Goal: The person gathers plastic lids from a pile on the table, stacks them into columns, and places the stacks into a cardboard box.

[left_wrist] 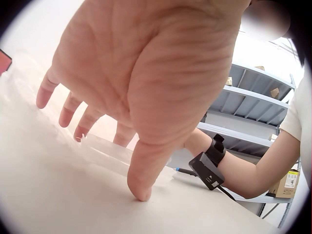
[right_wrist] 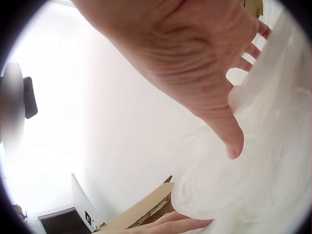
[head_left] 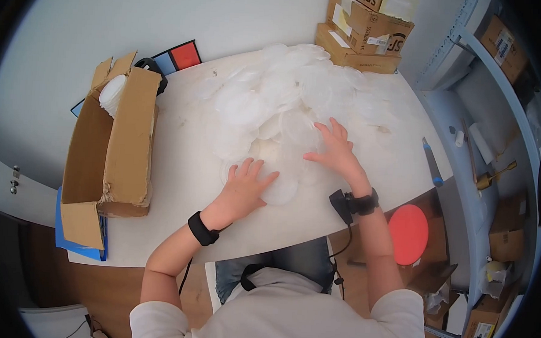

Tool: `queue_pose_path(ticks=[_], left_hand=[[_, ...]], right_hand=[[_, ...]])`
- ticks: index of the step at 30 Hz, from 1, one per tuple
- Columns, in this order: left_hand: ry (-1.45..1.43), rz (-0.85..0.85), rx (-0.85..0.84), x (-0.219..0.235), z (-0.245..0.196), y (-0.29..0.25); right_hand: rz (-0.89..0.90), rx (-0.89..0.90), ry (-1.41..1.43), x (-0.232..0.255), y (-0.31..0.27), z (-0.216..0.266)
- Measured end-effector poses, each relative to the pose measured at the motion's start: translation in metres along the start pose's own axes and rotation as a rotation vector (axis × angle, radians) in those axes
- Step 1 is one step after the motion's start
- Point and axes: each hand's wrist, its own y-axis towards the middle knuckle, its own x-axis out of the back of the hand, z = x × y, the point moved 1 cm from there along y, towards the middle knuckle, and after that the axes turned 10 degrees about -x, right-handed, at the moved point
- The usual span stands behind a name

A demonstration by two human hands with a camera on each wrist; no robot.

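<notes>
Many translucent white round discs (head_left: pixel 243 106) lie in a loose, overlapping heap on the white table (head_left: pixel 177 188). At the heap's near edge the left hand (head_left: pixel 242 192) is spread palm down, fingers apart, beside a disc (head_left: pixel 280 191). In the left wrist view its thumb and fingertips reach down to the surface around some discs. The right hand (head_left: pixel 335 151) is over the heap's right side, fingers and thumb spread, next to another disc (head_left: pixel 300 131). The right wrist view shows this hand (right_wrist: pixel 195 63) with its fingertips partly hidden behind a disc; whether it bears any weight, I cannot tell.
An open cardboard box (head_left: pixel 127 155) with white discs inside stands at the left, over a blue folder (head_left: pixel 65 232). Stacked cartons (head_left: pixel 369 30) are at the back. A blue-handled tool (head_left: pixel 433 164) lies at the right edge, near a shelf unit (head_left: pixel 502 65) and a red stool (head_left: pixel 408 234).
</notes>
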Motion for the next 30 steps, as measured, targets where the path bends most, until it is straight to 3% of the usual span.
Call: queue_pose_path(ticks=[6, 8, 12, 14, 15, 17, 18, 20, 21, 23, 24, 26, 27, 29, 30], left_hand=[[0.04, -0.049, 0.164, 0.006, 0.024, -0.035], [0.007, -0.042, 0.251, 0.01, 0.033, -0.044], [-0.082, -0.091, 0.27, 0.03, 0.05, -0.06], [-0.345, -0.239, 0.316, 0.039, 0.064, -0.064], [-0.344, -0.243, 0.321, 0.043, 0.069, -0.061], [-0.426, -0.458, 0.448, 0.058, 0.079, -0.052], [-0.425, -0.46, 0.451, 0.058, 0.087, -0.043], [-0.277, -0.758, 0.555, 0.055, 0.108, -0.025], [-0.274, -0.758, 0.554, 0.056, 0.12, -0.016], [-0.268, -0.81, 0.716, 0.057, 0.145, 0.004], [-0.267, -0.813, 0.712, 0.06, 0.156, 0.013], [-0.502, -0.634, 0.918, 0.063, 0.173, 0.025], [-0.502, -0.634, 0.916, 0.063, 0.177, 0.03], [-0.53, -0.331, 0.997, 0.061, 0.177, 0.039], [-0.528, -0.329, 0.996, 0.06, 0.177, 0.04]], right_hand=[[0.091, 0.24, 0.069, -0.028, 0.009, 0.038], [0.125, 0.265, 0.06, -0.032, 0.01, 0.049], [0.122, 0.316, 0.078, -0.039, 0.015, 0.057], [0.155, 0.314, 0.155, -0.031, 0.017, 0.06], [0.184, 0.303, 0.231, -0.027, 0.018, 0.062], [0.156, 0.311, 0.311, -0.024, 0.018, 0.069], [0.125, 0.313, 0.392, -0.024, 0.019, 0.071], [0.053, 0.344, 0.399, -0.03, 0.018, 0.071], [-0.021, 0.37, 0.406, -0.032, 0.017, 0.071], [-0.012, 0.299, 0.422, -0.032, 0.018, 0.067], [-0.001, 0.227, 0.437, -0.031, 0.02, 0.065], [-0.057, 0.255, 0.453, -0.032, 0.021, 0.062], [-0.111, 0.283, 0.469, -0.032, 0.022, 0.061], [-0.129, 0.305, 0.481, -0.035, 0.023, 0.059], [-0.147, 0.327, 0.494, -0.035, 0.022, 0.059]])
